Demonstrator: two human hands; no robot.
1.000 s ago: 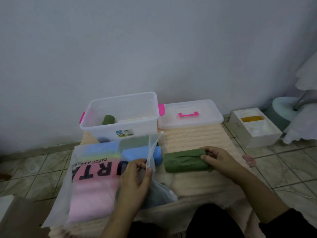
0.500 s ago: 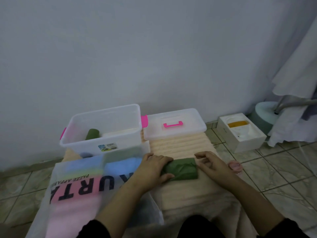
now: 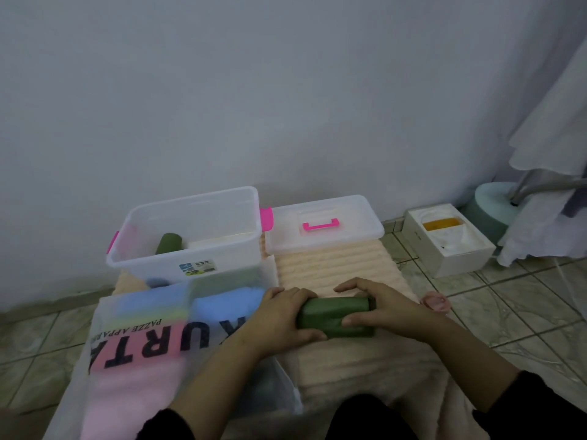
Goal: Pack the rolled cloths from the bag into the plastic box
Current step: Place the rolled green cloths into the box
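Observation:
A dark green rolled cloth [image 3: 333, 314] lies on the cream ribbed mat [image 3: 330, 268]. My left hand [image 3: 279, 315] grips its left end and my right hand [image 3: 381, 308] grips its right end. The clear plastic box [image 3: 190, 265] with pink latches stands at the back left and holds another green roll [image 3: 168, 244]. A translucent bag [image 3: 139, 341] with dark lettering lies at the left, with blue, green and pink cloths showing through it.
The box's clear lid [image 3: 324, 230] with a pink handle lies to the right of the box. A white carton [image 3: 451, 238] sits on the tiled floor at the right, beside a pale round base [image 3: 489, 208] and hanging white fabric [image 3: 552, 147]. The wall is close behind.
My left hand let go of the bag and came over to the green roll. Both hands now hold the roll at its ends.

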